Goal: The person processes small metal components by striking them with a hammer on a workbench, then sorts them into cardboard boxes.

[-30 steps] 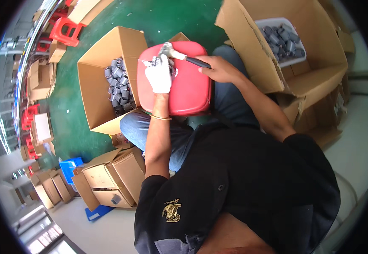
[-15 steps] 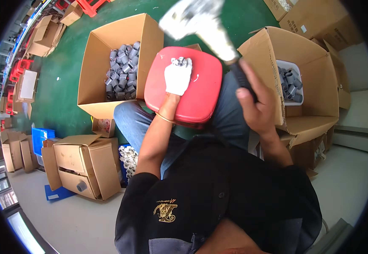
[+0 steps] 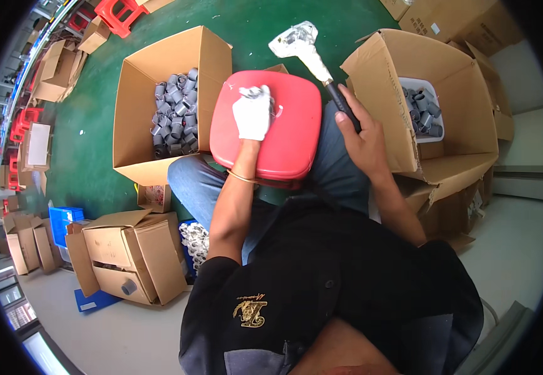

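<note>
Left of the red stool (image 3: 296,125), open carton (image 3: 137,106) holds a heap of short grey cylinders (image 3: 174,119), lying at mixed angles and filling its visible bottom. To the right, a second carton (image 3: 380,103) with bent flaps contains a white tub (image 3: 416,82); more grey pieces (image 3: 424,112) are piled inside it. Near the left knee: small box (image 3: 143,199) with reddish contents, too small to identify. Just beside the left forearm, a blue bin (image 3: 187,265) carries white parts (image 3: 195,240), partly hidden by the leg.

Hands: left hand (image 3: 252,115), white-gloved, rests on the stool seat, forearm reaching up from below, fingers curled inward. Cannot tell whether anything is under the fingers. Right hand (image 3: 364,140), bare, holds the hammer (image 3: 313,60) by its black handle, thumb on one side and fingers on the other. Hammer is raised to the right of the seat, clear of it; pale, wrapped-looking head points up and left, over the green floor (image 3: 252,37).
</note>
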`<state>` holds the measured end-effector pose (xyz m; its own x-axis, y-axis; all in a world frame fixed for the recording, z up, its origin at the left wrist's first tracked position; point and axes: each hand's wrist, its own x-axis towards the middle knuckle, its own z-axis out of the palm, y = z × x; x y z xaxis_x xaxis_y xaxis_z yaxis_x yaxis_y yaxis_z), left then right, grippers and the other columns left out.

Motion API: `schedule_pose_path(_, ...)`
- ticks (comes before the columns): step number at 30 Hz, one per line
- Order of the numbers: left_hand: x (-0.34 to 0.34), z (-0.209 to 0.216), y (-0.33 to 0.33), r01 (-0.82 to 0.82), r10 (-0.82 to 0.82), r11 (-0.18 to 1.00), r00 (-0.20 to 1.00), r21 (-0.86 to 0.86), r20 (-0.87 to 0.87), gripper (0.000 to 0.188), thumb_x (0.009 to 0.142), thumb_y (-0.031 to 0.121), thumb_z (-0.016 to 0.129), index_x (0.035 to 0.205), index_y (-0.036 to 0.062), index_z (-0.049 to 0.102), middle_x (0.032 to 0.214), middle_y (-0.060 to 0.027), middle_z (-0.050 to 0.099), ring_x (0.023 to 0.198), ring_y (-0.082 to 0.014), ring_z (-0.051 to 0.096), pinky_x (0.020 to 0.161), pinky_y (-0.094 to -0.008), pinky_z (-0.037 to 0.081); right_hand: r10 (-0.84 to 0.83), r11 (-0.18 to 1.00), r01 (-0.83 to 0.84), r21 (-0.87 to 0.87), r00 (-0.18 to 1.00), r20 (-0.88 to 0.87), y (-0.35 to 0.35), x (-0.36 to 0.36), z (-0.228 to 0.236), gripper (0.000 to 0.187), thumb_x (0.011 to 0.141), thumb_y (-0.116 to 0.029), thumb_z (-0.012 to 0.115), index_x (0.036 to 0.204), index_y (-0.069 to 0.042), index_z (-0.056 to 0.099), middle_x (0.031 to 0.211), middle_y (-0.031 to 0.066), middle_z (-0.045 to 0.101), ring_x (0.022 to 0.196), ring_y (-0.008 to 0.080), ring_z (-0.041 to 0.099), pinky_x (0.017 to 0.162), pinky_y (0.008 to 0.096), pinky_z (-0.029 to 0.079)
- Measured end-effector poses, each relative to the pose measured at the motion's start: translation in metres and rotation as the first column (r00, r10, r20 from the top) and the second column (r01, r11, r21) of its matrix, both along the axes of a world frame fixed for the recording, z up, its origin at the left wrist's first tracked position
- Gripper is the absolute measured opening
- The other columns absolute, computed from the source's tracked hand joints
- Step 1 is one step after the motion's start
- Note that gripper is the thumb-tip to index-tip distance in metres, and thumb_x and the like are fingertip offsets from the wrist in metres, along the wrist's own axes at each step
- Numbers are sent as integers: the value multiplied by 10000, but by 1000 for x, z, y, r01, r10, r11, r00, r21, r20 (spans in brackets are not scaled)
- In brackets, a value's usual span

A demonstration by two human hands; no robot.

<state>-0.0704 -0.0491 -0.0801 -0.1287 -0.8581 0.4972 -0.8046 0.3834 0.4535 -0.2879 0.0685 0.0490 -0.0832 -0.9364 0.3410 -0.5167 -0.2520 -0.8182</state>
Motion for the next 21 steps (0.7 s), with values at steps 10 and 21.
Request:
schedule_pose_path(10, 87, 72, 19, 284, -37, 908, -678, -308, -734, 85, 895, 140, 545, 870, 77, 595, 788, -68, 628, 776, -211, 612, 755, -345, 512, 200, 938, -140, 316, 966, -166, -26, -9, -77, 451, 917, -132, 574, 1349, -13, 533, 1175, 151, 692, 1012, 288, 668, 852, 315, 502)
schedule_pose_path(21, 144, 85, 25, 161, -17, 974, -641, -157, -767, 157, 871, 248, 574, 867, 92, 589, 795, -70, 613, 771, -214, 599, 716, -337, 498, 330, 943, -281, 177, 857, -395, -6, -38, -46, 508, 853, -137, 620, 1343, -31, 535, 1175, 149, 631, 993, 338, 607, 891, 374, 467)
